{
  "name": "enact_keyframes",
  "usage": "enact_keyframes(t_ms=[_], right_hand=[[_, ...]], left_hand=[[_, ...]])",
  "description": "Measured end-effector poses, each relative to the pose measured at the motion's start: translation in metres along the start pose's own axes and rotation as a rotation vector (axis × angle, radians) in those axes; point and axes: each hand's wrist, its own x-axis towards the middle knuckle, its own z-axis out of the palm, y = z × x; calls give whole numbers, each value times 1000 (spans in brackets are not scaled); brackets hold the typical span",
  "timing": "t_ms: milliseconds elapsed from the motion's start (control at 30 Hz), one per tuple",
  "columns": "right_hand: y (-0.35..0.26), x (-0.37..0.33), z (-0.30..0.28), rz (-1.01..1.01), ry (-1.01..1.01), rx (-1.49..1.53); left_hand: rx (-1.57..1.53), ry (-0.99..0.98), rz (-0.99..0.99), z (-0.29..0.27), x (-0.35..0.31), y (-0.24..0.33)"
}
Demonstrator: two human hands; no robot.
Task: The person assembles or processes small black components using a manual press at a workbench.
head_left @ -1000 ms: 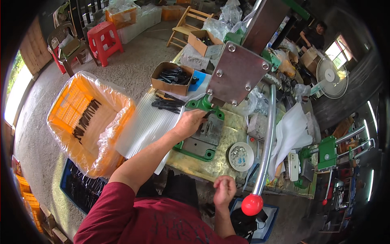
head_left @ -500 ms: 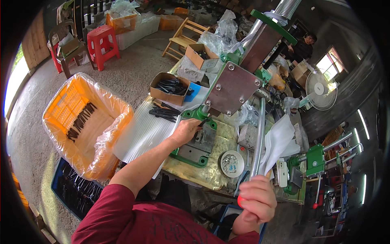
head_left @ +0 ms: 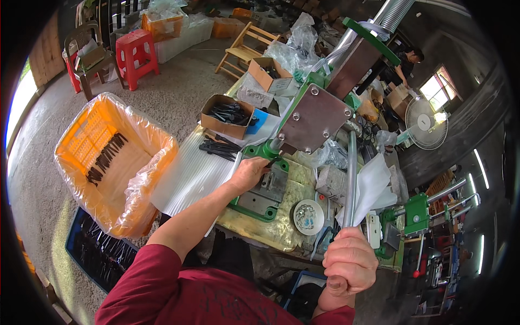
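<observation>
My left hand [head_left: 251,174] is closed at the bed of a green hand press [head_left: 269,214], its fingers pinching a slim black piece [head_left: 274,161] under the press head [head_left: 314,120]. Most of that piece is hidden by my fingers and the head. At lower right, my right hand [head_left: 351,262] is wrapped round the lower end of the press's metal lever [head_left: 351,184]. Left of the press, several slim black pieces [head_left: 219,146] lie on white foam sheeting [head_left: 187,179], beside a cardboard box [head_left: 225,128] filled with similar ones.
An orange crate [head_left: 154,208] lined with clear plastic stands at left, holding a row of black pieces. Below it is a blue tray [head_left: 76,246] of dark pieces. A white bowl [head_left: 309,218] of small bits sits right of the press. Farther right are a fan [head_left: 427,122] and another green press [head_left: 416,214].
My right hand has shifted slightly right with the lever, and its red knob is now covered. My left hand stays at the press. A person in the background has bent forward.
</observation>
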Motion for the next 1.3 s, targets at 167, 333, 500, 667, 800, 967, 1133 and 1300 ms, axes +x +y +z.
enact_keyframes(t_ms=[167,333,500,667,800,967,1133,1300], right_hand=[[14,-21,9,-63,-53,-24],[87,-84,61,-207,-95,-376],[83,-76,61,-191,-136,-364],[35,-42,33,-118,-108,-252],[2,-8,5,43,-40,-90],[-3,5,-1,126,-73,-43],[6,-14,10,72,-58,-86],[87,-78,60,-155,-93,-396]], left_hand=[[-44,18,42,0,1,-1],[8,-7,12,0,-1,4],[-6,5,0,2,-4,-2],[2,21,11,2,-3,-2],[-12,6,24,3,0,0],[30,-2,12,0,-1,0],[7,14,7,-1,-2,2],[-2,3,24,0,0,4]])
